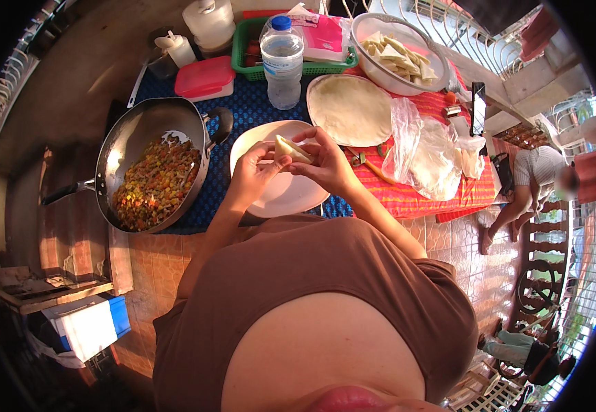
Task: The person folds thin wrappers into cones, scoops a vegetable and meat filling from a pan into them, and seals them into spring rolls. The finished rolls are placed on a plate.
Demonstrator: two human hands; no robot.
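Note:
Above a round white plate (285,197), both hands hold a small pale pastry triangle (289,149), a folded wrapper. My left hand (255,170) grips its left side, thumb against the lower edge. The fingers of my right hand (331,165) close round its other end and partly cover it. Whether there is filling inside cannot be seen. To the left, a deep pan (116,141) holds chopped, mixed-colour filling (157,182) with a spoon in it. Flat round wrappers (350,110) lie stacked just beyond my right hand.
Folded triangles (397,56) fill a white bowl (366,27) at the far right. A water bottle (283,72), green basket (246,48) and pink-lidded box (205,77) stand behind the plate. Plastic-wrapped sheets (435,161) and a phone (478,108) are at right. Other people (535,175) are beyond the table.

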